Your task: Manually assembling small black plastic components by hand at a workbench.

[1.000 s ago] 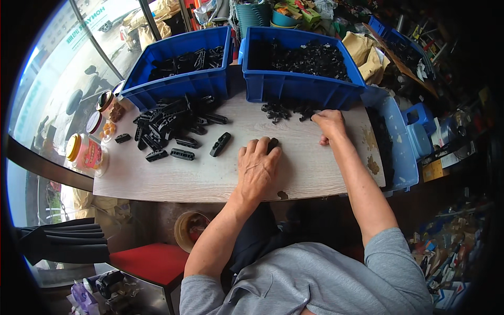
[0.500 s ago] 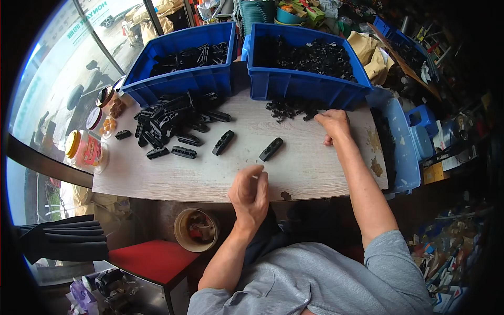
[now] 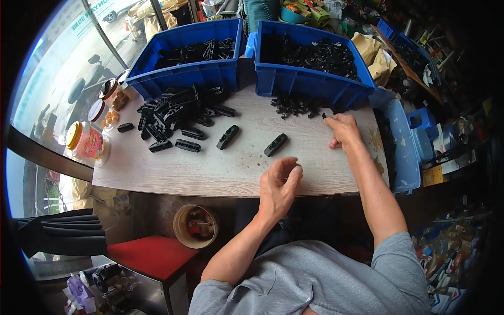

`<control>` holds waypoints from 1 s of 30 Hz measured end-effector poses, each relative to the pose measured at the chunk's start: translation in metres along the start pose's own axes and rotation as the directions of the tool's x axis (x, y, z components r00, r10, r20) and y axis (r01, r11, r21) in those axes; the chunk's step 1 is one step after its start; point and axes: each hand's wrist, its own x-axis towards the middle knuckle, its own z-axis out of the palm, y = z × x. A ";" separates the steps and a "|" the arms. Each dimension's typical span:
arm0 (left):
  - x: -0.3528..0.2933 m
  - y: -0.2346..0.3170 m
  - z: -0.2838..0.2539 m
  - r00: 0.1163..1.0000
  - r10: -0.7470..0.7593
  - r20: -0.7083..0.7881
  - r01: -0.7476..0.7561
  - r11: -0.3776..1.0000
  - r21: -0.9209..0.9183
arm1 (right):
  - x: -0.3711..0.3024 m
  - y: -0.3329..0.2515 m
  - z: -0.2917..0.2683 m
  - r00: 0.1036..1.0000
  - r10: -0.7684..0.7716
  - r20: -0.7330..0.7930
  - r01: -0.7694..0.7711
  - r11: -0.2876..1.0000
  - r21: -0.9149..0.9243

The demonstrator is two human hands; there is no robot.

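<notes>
My right hand (image 3: 344, 130) is at the right end of a scatter of small black plastic parts (image 3: 294, 106). Its thumb and forefinger are pinched together, with a small black plastic part (image 3: 324, 115) at their tips. My left hand (image 3: 280, 186) hovers over the table's front edge, loosely curled, its thumb apart from the fingers and nothing visible in it. Just beyond it lies a long black plastic housing (image 3: 275, 145), tilted on the tabletop. Another black housing (image 3: 227, 137) rests further left, beside a heap of similar housings (image 3: 170, 113).
Two blue bins stand along the back: the left bin (image 3: 184, 74) holds long black pieces, the right bin (image 3: 315, 84) small ones. Jars, one a yellow-lidded jar (image 3: 86, 142), line the table's left edge. A bucket (image 3: 196, 226) is below the front edge; a light-blue tub (image 3: 404, 152) is at right.
My left hand has moved right, toward the nearer lone housing. My right hand has shifted slightly right and nearer, and a small black part now shows at its fingertips. The view has shifted slightly.
</notes>
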 end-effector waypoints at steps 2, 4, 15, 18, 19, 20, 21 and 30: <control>0.017 0.002 0.008 0.994 -0.102 0.030 0.105 0.986 -0.133 | -0.014 0.001 0.000 0.998 0.013 0.054 -0.016 0.999 0.051; 0.036 0.003 0.020 0.972 -0.218 0.090 0.236 0.924 -0.303 | -0.021 0.012 -0.005 0.992 -0.023 0.125 0.011 0.996 0.093; 0.077 0.002 0.043 0.940 -0.314 0.132 0.339 0.837 -0.429 | -0.069 0.030 0.011 0.934 -0.230 0.275 0.122 0.925 0.360; 0.072 0.005 0.040 0.933 -0.337 0.127 0.357 0.820 -0.447 | -0.072 0.031 0.010 0.923 -0.260 0.283 0.139 0.912 0.385; 0.070 0.005 0.038 0.937 -0.326 0.125 0.346 0.817 -0.462 | -0.072 0.032 0.009 0.919 -0.270 0.288 0.149 0.913 0.380; 0.068 0.006 0.037 0.941 -0.315 0.123 0.335 0.813 -0.477 | -0.073 0.033 0.010 0.919 -0.268 0.288 0.148 0.913 0.380; 0.067 0.006 0.037 0.940 -0.316 0.124 0.336 0.812 -0.477 | -0.075 0.034 0.012 0.919 -0.298 0.258 0.168 0.888 0.428; 0.052 -0.003 0.029 0.977 -0.179 0.116 0.206 0.936 -0.285 | -0.068 0.040 0.003 0.870 -0.365 0.332 0.190 0.868 0.458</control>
